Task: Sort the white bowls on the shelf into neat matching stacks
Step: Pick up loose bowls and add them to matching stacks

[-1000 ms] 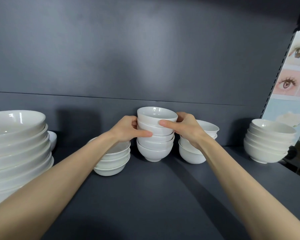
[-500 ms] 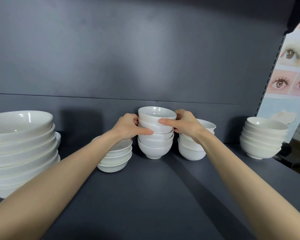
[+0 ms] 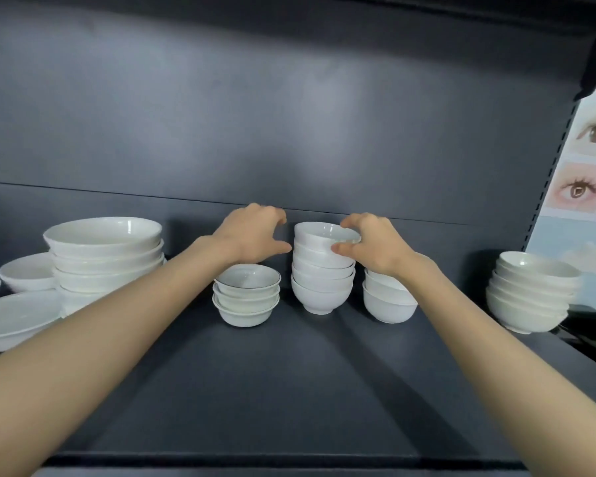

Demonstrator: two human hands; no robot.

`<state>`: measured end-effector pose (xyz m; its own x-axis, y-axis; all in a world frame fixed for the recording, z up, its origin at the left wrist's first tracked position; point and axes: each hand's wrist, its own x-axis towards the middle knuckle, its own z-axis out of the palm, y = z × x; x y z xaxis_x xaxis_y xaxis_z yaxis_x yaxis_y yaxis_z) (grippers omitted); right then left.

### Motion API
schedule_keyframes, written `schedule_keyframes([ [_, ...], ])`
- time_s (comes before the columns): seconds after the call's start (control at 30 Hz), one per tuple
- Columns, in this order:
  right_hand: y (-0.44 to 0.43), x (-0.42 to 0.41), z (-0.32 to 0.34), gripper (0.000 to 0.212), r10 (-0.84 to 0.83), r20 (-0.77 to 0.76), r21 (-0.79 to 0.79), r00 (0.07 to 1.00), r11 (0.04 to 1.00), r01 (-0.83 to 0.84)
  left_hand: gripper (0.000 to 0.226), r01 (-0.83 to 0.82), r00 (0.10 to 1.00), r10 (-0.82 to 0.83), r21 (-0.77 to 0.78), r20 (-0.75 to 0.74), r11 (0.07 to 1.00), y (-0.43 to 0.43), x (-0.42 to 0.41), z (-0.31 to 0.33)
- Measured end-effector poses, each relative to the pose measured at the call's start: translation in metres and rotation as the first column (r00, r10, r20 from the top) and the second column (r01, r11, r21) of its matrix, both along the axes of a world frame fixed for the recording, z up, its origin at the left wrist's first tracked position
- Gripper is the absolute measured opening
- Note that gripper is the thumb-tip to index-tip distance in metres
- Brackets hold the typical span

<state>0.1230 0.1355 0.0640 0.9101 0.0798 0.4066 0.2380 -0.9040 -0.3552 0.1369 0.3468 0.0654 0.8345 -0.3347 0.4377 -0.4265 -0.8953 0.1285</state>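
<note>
I read this as a shop: a dark metal display shelf [image 3: 289,390] with a slotted upright [image 3: 549,173], many stacks of identical white bowls [image 3: 322,270] set out like stock, and an eye-makeup poster [image 3: 585,187] at right.

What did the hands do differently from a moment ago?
The left hand let go of the middle stack and opened, now just left of it. The right hand loosened but its fingertips still touch the top bowl. The stacks on the shelf stayed as they were.
</note>
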Motion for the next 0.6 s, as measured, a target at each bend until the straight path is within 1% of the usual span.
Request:
schedule_keyframes([
  [0.1,0.012,-0.015,-0.005,0.053,0.034,0.018,-0.082,0.999,0.996,-0.033,0.052,-0.060,0.995,0.053,0.081,0.083,0.995,0.015,-0.030,-0.002],
  [0.2,0.031,-0.030,-0.012,0.054,0.108,0.041,-0.129,0.993,0.986,-0.102,0.052,-0.124,0.987,0.114,0.094,0.111,0.988,0.036,-0.065,-0.012],
  [0.4,0.088,-0.050,-0.031,0.051,0.268,0.022,-0.083,0.963,0.961,-0.265,0.054,-0.263,0.958,0.253,0.060,0.135,0.963,0.098,-0.126,-0.035],
  [0.47,0.111,-0.053,-0.034,0.052,0.303,0.001,-0.075,0.953,0.950,-0.302,0.054,-0.317,0.941,0.313,0.010,0.129,0.948,0.122,-0.141,-0.039],
  [0.6,0.154,-0.053,-0.038,0.054,0.352,-0.019,-0.025,0.936,0.935,-0.353,0.055,-0.332,0.924,0.359,-0.187,0.132,0.925,0.172,-0.153,-0.051],
])
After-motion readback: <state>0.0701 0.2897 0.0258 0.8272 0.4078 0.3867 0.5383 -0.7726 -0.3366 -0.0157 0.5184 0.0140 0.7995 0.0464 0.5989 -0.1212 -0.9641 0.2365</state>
